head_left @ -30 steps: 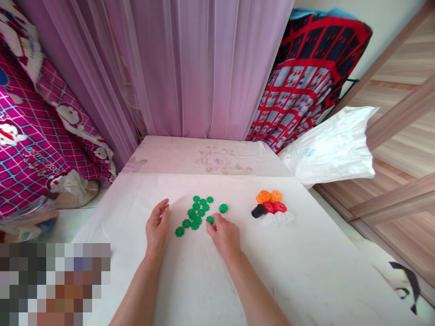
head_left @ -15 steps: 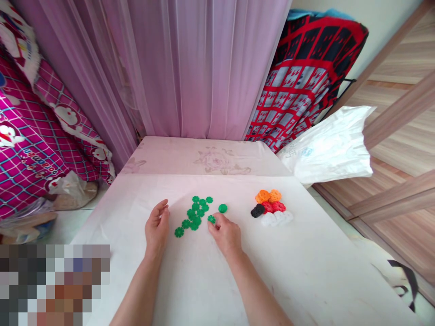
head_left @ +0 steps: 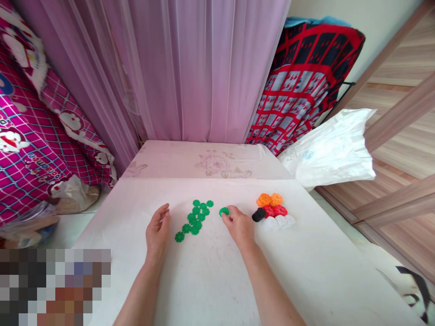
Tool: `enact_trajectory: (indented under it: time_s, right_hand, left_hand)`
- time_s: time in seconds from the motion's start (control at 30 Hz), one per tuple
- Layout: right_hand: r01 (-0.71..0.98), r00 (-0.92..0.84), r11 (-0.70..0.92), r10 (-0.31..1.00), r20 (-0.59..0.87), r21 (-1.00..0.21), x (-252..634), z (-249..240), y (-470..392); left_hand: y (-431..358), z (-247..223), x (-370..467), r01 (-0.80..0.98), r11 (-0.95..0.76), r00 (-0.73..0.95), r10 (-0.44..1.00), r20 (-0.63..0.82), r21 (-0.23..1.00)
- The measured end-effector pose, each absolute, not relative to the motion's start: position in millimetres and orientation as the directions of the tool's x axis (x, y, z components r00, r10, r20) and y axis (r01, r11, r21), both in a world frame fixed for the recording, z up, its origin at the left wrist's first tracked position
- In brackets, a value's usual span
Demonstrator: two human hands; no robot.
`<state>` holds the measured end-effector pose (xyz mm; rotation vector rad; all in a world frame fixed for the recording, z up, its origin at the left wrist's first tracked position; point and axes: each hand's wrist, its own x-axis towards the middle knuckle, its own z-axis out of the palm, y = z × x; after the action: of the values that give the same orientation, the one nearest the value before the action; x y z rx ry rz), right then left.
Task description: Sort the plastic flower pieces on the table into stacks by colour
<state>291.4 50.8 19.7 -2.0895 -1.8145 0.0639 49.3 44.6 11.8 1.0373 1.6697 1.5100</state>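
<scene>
My right hand pinches at a green snowflake disc a little right of the loose green ones. Whether one disc or a small stack sits under those fingertips, I cannot tell. My left hand rests on its edge left of the green pieces, fingers loosely curved and apart, holding nothing. Between both hands lies a spread cluster of green snowflake discs, several of them overlapping. Right of my right hand are small groups of orange discs, red discs, black discs and white discs.
The pieces lie on a table with a pale cloth, a floral strip at its far end. Behind hangs a purple curtain. A white plastic bag stands at the right edge, beside a red-and-black patterned cover. A pink checked cloth hangs at left.
My right hand has carried a green disc from the cluster's right side over to the separate green disc. My left hand has stayed nearly in place. The view has tilted slightly.
</scene>
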Motion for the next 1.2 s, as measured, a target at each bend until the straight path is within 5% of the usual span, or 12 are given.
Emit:
enact_trajectory:
  time_s: [0.27,0.53,0.73,0.93,1.2]
  right_hand:
    - [0.933,0.165,-0.072,0.956,0.241,-0.353,296.0,16.6,40.2]
    - [0.869,-0.124,0.268,0.932,0.341,-0.416,270.5,4.8,-19.6]
    - [0.827,-0.088,0.253,0.94,0.329,-0.502,269.6,5.4,-14.0]
    - [0.84,-0.087,0.247,0.941,0.328,-0.484,271.8,-0.9,-9.0]
    - [0.862,-0.097,0.223,0.954,0.284,-0.456,269.9,2.2,-6.1]
  left_hand:
    - [46.1,7.3,48.7,0.132,-0.011,-0.472,0.878,0.073,0.991]
    - [50.7,6.8,48.2,0.157,-0.024,-0.462,0.882,0.095,0.987]
    - [49.3,0.0,46.1,0.301,-0.038,-0.395,0.905,0.16,0.953]
    - [23.5,-7.1,31.2,0.716,-0.225,-0.083,0.912,0.401,0.661]
    - [2.5,-3.8,30.8,0.851,-0.222,0.033,0.927,0.373,0.477]
